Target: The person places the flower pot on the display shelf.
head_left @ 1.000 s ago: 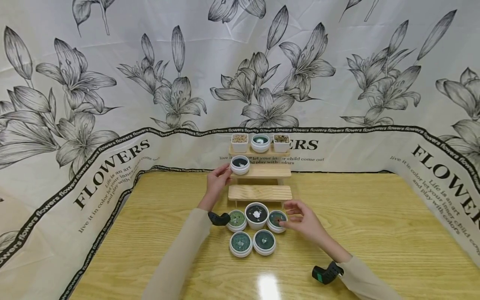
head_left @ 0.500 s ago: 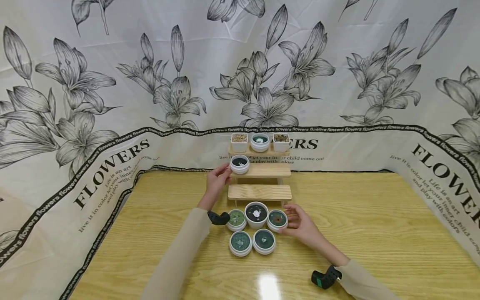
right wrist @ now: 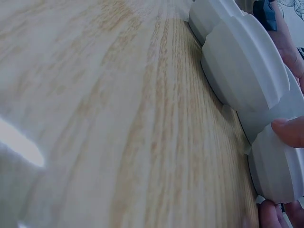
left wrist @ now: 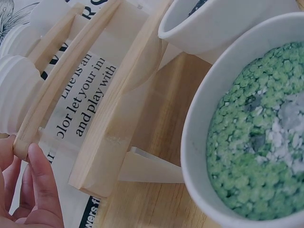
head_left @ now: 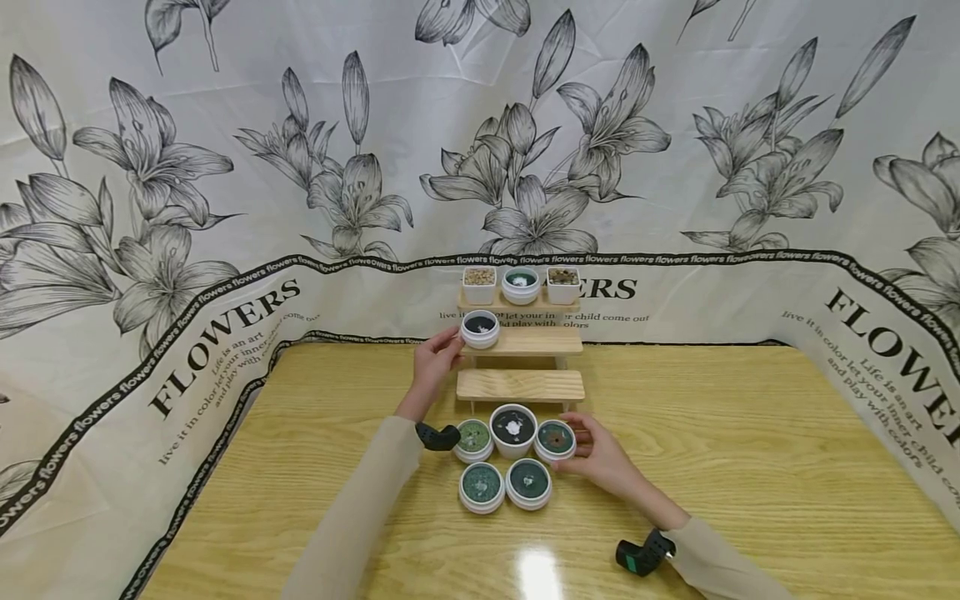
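Note:
My left hand is at the left end of the middle shelf of a wooden tiered stand. In the left wrist view its thumb and fingers pinch the end of that shelf. A white pot with a dark top stands on the shelf just above the fingers. My right hand grips a round white pot with a green and reddish top, at the right of the pots on the table. The right wrist view shows the thumb on this pot's side and fingers near its base.
A taller white pot, a light green pot and two dark green pots stand beside the gripped pot. The lowest shelf is behind them. The top shelf bears three small pots before a flowered cloth.
My right hand has shifted slightly left and closed around the pot with the reddish top. My left hand has stayed at the shelf's end.

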